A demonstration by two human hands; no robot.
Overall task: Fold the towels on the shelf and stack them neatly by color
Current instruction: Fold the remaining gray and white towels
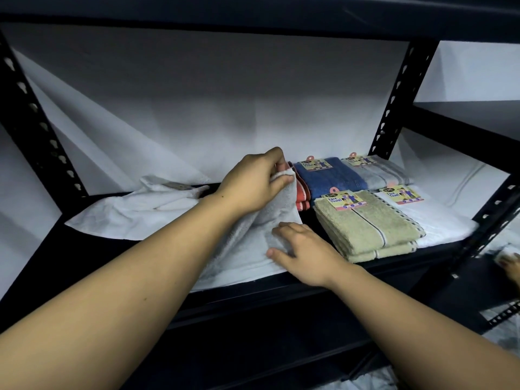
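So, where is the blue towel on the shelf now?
In the head view, the blue towel lies folded at the back of the shelf, right of centre, between the red towel and the grey towel, behind the green towels.

Backdrop: you see a white sheet (pixel 213 108) hanging creased behind the rack
Uprights: you face black slotted posts (pixel 399 99) at either side
Lower right: you catch a bare foot (pixel 510 267) on the floor
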